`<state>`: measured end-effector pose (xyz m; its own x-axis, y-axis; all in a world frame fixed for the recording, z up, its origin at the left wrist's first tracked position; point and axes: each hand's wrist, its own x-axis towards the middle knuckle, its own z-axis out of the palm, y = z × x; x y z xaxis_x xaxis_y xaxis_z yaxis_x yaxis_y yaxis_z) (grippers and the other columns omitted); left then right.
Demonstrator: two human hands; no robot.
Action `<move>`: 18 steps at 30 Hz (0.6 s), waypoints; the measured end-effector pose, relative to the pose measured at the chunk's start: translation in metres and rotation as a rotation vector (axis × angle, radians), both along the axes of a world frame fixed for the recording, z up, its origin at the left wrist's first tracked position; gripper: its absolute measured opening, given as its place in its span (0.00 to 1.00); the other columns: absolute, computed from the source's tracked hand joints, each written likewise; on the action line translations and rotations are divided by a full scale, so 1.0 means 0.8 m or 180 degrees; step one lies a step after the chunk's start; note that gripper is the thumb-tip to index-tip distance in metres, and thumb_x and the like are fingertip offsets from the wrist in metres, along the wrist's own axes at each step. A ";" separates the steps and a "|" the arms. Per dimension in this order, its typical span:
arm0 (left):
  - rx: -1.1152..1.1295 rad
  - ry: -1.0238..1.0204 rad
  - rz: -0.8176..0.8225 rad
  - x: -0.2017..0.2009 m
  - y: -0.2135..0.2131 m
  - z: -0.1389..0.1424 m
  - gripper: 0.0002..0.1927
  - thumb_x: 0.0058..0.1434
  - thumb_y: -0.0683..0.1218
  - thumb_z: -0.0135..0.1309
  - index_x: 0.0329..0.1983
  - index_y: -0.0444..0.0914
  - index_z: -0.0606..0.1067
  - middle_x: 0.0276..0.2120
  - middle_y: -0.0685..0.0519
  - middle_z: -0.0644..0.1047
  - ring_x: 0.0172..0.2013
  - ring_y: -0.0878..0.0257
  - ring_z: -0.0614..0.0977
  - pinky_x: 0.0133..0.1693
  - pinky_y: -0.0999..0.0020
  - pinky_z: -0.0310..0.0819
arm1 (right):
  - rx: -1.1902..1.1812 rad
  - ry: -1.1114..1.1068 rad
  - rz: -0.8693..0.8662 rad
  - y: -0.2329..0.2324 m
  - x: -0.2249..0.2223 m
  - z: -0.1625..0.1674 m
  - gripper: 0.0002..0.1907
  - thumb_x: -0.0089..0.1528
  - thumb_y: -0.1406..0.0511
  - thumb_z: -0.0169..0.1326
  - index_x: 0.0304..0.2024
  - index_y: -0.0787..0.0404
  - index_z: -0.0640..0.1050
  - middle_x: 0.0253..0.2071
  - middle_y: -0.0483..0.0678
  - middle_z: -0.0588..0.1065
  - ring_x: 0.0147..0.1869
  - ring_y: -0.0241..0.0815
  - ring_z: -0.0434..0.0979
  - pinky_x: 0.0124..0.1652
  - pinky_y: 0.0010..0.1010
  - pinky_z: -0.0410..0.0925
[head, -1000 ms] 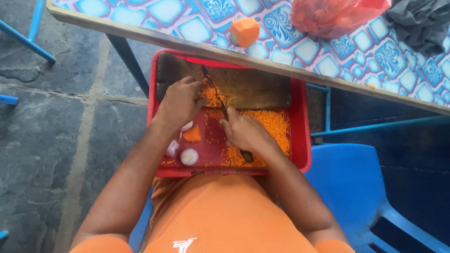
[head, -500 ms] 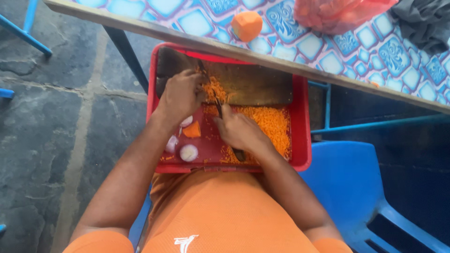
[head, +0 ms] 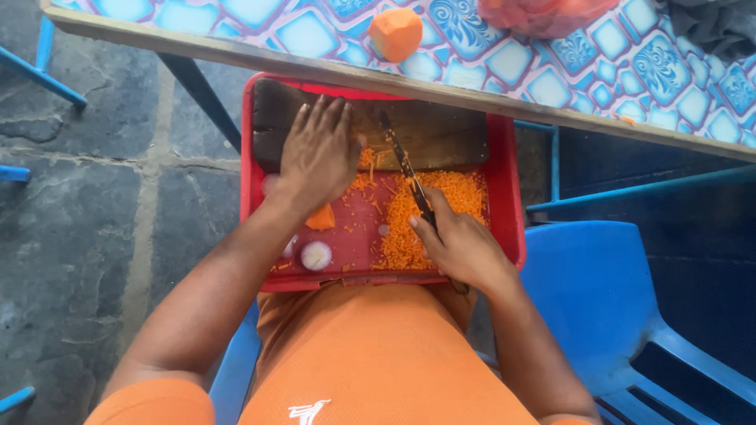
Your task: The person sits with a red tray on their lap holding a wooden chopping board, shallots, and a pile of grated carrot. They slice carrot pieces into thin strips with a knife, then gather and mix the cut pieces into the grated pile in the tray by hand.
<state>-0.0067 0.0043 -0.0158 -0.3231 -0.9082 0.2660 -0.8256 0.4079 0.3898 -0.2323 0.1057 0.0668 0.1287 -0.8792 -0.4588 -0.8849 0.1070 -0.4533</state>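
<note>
— Start at the left. What is the left hand [head: 319, 153] doing?

— It lies palm down, fingers spread and nearly flat, on the dark wooden chopping board [head: 441, 138] at the far end of the shallow red plastic tray [head: 250, 181]. It grips nothing that I can see; it looks to be pressing on the orange carrot pieces [head: 365, 160] showing at its right edge, probably to keep them from sliding under the blade.

— And below that hand?

— A loose orange carrot chunk [head: 320, 218] on the tray floor, and nearer the body a small round white slice [head: 316, 255], set aside from the cutting.

— The middle?

— A dark narrow-bladed kitchen knife [head: 405, 169] runs slantwise from the board down to the right hand [head: 461, 248]. The tip rests on the board just beside the left hand's thumb, which suits chopping there.

— How is the right hand set?

— Fingers curled tight round the handle, forefinger stretched along it, likely to steer.

— To the right?

— A heap of finely shredded orange carrot [head: 441, 208] on the tray floor, just beside the blade, as if pushed off the board. The tray sits on the lap, tucked under the blue-and-white patterned tabletop [head: 551, 71], where a peeled orange carrot stub [head: 396, 33] stands. A blue plastic chair [head: 598, 299] is at the far right.
</note>
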 end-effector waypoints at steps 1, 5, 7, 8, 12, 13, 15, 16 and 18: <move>0.0050 0.0034 -0.0121 -0.005 0.003 -0.003 0.31 0.69 0.53 0.46 0.68 0.28 0.64 0.67 0.35 0.66 0.70 0.43 0.61 0.68 0.46 0.49 | -0.0186 -0.0095 0.0065 0.006 -0.003 0.004 0.32 0.66 0.55 0.46 0.70 0.52 0.56 0.21 0.58 0.78 0.29 0.62 0.81 0.34 0.54 0.70; 0.0318 0.0507 -0.0854 -0.028 0.029 -0.017 0.33 0.70 0.53 0.46 0.72 0.30 0.60 0.71 0.36 0.62 0.73 0.44 0.58 0.71 0.45 0.45 | -0.0446 0.0093 0.0179 0.023 -0.014 0.011 0.38 0.67 0.57 0.47 0.76 0.48 0.48 0.20 0.59 0.76 0.28 0.65 0.78 0.32 0.58 0.68; 0.0553 0.1006 -0.1056 -0.027 0.037 -0.017 0.33 0.72 0.54 0.44 0.75 0.31 0.59 0.73 0.37 0.61 0.74 0.44 0.58 0.73 0.45 0.45 | -0.0419 0.0403 0.0324 0.027 -0.020 0.012 0.38 0.67 0.57 0.47 0.77 0.45 0.48 0.20 0.60 0.75 0.28 0.66 0.77 0.32 0.59 0.68; 0.0736 0.1313 -0.1021 -0.021 0.038 -0.016 0.34 0.72 0.54 0.43 0.76 0.31 0.58 0.74 0.37 0.60 0.75 0.44 0.57 0.74 0.46 0.46 | -0.0419 0.0540 0.0465 0.030 -0.025 0.014 0.37 0.67 0.57 0.48 0.76 0.44 0.49 0.20 0.59 0.75 0.28 0.66 0.77 0.32 0.59 0.68; 0.0522 -0.0055 -0.0141 0.016 0.014 -0.010 0.37 0.70 0.57 0.46 0.75 0.32 0.57 0.74 0.37 0.59 0.76 0.41 0.53 0.72 0.42 0.43 | -0.0631 0.0408 0.0402 0.036 -0.034 0.019 0.37 0.67 0.58 0.48 0.76 0.44 0.51 0.18 0.60 0.74 0.26 0.65 0.77 0.31 0.58 0.68; 0.0469 -0.0218 -0.0172 0.014 0.014 -0.010 0.39 0.70 0.59 0.47 0.75 0.30 0.56 0.74 0.35 0.58 0.75 0.40 0.52 0.72 0.41 0.43 | -0.0541 0.0485 0.0468 0.033 -0.034 0.019 0.37 0.67 0.58 0.47 0.76 0.44 0.51 0.19 0.59 0.75 0.26 0.65 0.77 0.31 0.59 0.68; 0.0347 -0.0563 -0.0234 0.008 0.017 -0.012 0.44 0.69 0.63 0.47 0.75 0.27 0.55 0.72 0.31 0.57 0.73 0.37 0.51 0.71 0.39 0.41 | -0.0379 0.0619 0.0597 0.027 -0.032 0.018 0.36 0.67 0.58 0.47 0.76 0.45 0.50 0.19 0.58 0.75 0.25 0.66 0.77 0.31 0.60 0.68; 0.0373 -0.0519 -0.0494 -0.003 0.025 -0.014 0.44 0.69 0.63 0.47 0.74 0.27 0.55 0.72 0.31 0.56 0.73 0.38 0.51 0.70 0.40 0.42 | -0.0426 0.0584 0.0503 0.027 -0.031 0.018 0.36 0.67 0.58 0.47 0.76 0.44 0.51 0.19 0.59 0.75 0.26 0.65 0.77 0.31 0.59 0.68; 0.0439 -0.0419 -0.0984 -0.027 0.053 -0.015 0.44 0.68 0.64 0.48 0.72 0.27 0.55 0.73 0.32 0.54 0.74 0.40 0.51 0.70 0.44 0.43 | -0.0509 0.0519 0.0347 0.030 -0.032 0.018 0.35 0.67 0.57 0.47 0.76 0.43 0.52 0.19 0.60 0.75 0.27 0.64 0.78 0.32 0.58 0.69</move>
